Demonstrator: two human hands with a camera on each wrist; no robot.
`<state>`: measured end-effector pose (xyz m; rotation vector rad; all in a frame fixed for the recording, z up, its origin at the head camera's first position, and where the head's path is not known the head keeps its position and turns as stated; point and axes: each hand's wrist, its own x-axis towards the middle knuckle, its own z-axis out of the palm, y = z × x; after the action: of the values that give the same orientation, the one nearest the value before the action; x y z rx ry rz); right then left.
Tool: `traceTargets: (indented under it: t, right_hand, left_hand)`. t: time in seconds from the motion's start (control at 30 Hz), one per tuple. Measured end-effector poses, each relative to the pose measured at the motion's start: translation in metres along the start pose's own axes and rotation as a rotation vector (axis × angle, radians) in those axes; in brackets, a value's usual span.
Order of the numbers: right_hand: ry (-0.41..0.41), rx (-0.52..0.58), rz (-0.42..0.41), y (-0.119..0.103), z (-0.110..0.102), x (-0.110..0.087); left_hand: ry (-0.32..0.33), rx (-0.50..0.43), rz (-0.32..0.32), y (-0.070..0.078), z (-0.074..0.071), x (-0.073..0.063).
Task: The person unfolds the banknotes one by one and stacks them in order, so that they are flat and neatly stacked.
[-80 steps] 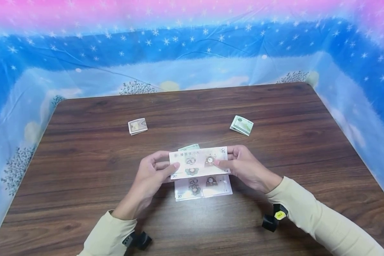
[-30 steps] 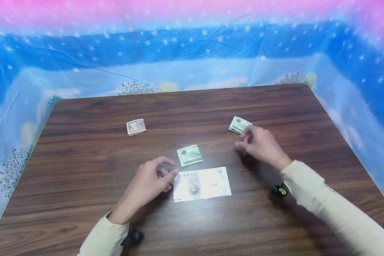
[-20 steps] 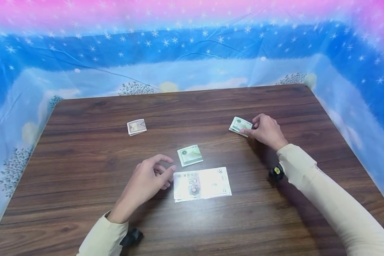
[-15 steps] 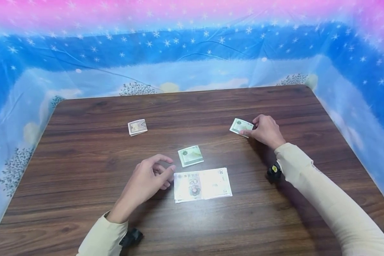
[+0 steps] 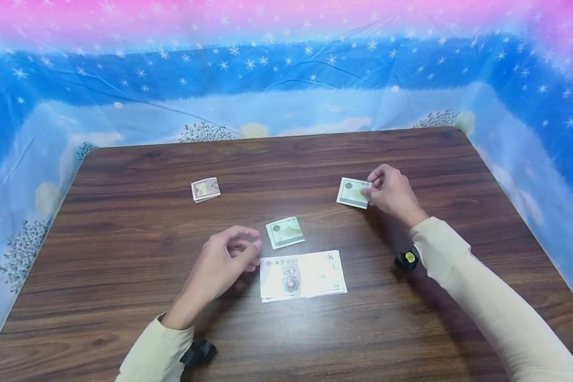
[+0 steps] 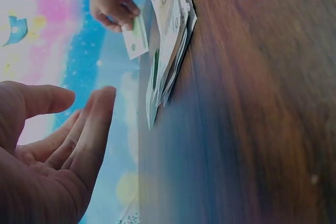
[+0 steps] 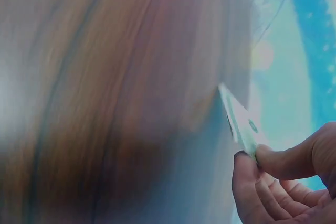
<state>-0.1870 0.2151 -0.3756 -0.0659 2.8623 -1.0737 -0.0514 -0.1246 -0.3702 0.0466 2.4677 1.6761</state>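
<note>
At the right of the table, my right hand [image 5: 395,193] pinches a folded green banknote [image 5: 352,192] by its right edge between thumb and fingers. The right wrist view shows the same folded note [image 7: 239,121] held up at a slant. My left hand [image 5: 229,254] holds nothing; its fingers are loosely bent, with the tips right by the left edge of a stack of 20 banknotes [image 5: 315,276]. In the left wrist view this hand [image 6: 58,150] has thumb and fingers apart. Just beyond the stack lies another folded green banknote [image 5: 285,232].
A folded brownish banknote [image 5: 205,189] lies at the back left of the brown wooden table [image 5: 124,239]. A blue and pink curtain [image 5: 286,69] with snowflakes surrounds the table's back and sides.
The 20 note held by both hands now lies on the stack. My right hand has moved to the far green note, taken hold of it and shifted it slightly left. My left hand stays beside the stack.
</note>
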Motion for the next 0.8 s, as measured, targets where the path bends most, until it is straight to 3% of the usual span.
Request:
traceTargets:
  t: [0.2,0.43,0.63,0.73,0.8]
  right_hand:
    - [-0.066,0.172,-0.081,-0.031,0.009,-0.027]
    - [-0.203,0.387,-0.164,-0.058,0.033,-0.062]
    - [-0.306,0.47,-0.202,-0.073,0.045,-0.078]
    - [-0.304,0.472,-0.214,-0.077,0.048,-0.082]
    - [-0.283,0.461,-0.224,-0.078,0.05,-0.083]
  left_hand:
    - [0.001,-0.116,0.037,0.001,0.005,0.003]
    - [-0.005,-0.126,0.036,0.003,0.017,0.008]
    - [-0.085,-0.324,-0.129,0.003,0.027,0.012]
    - [-0.064,-0.426,-0.206,0.005,0.03,0.013]
    - [-0.04,-0.466,-0.225,0.006,0.03,0.012]
